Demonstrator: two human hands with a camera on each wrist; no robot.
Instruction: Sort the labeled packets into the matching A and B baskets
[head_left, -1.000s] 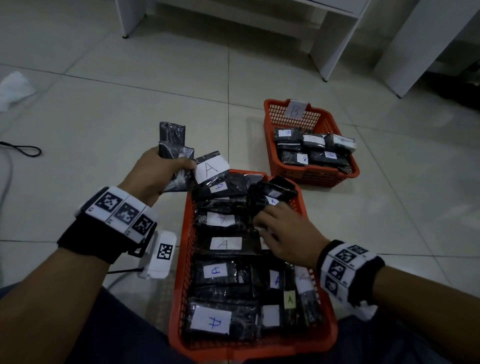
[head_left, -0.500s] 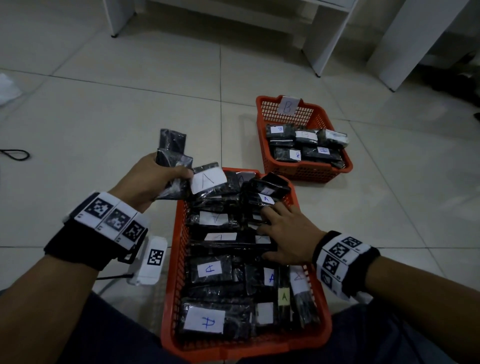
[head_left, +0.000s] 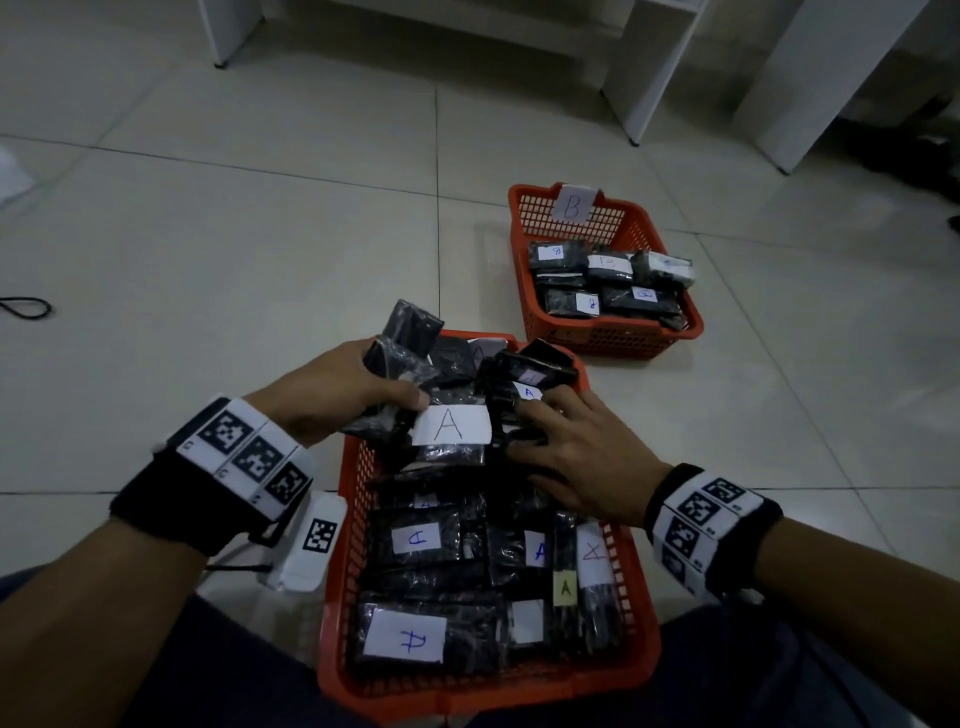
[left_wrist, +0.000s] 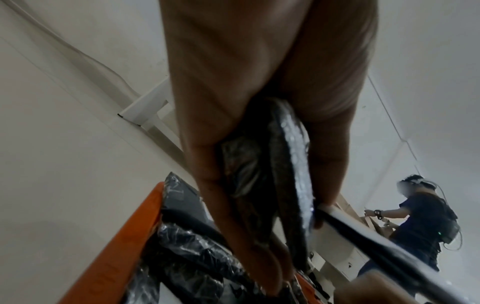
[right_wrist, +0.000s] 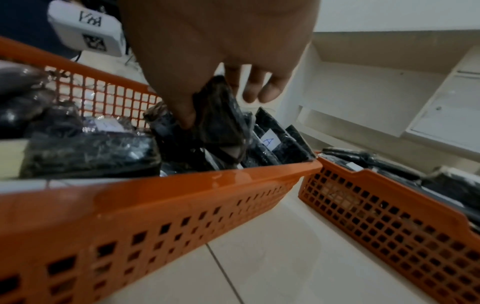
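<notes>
The near orange basket (head_left: 344, 566) is packed with black packets, most with white A labels. My left hand (head_left: 395, 396) grips a bundle of black packets (head_left: 402, 343) over its far left corner; a packet with a large A label (head_left: 452, 423) sticks out under the thumb. The left wrist view shows the bundle (left_wrist: 291, 174) clamped between thumb and fingers. My right hand (head_left: 537, 423) reaches into the basket's far end. In the right wrist view its thumb and fingers pinch one black packet (right_wrist: 221, 117). The B basket (head_left: 618, 343) stands further off to the right with several B packets.
A white marker-tagged device (head_left: 311, 545) lies on the tiled floor left of the near basket. White furniture legs (head_left: 649, 67) stand at the back, and a black cord (head_left: 26, 306) lies far left. Another person (left_wrist: 426, 222) is in the background.
My left hand has moved right with its bundle, now over the basket's far left corner. My right hand has slid forward to the packets at the basket's far end.
</notes>
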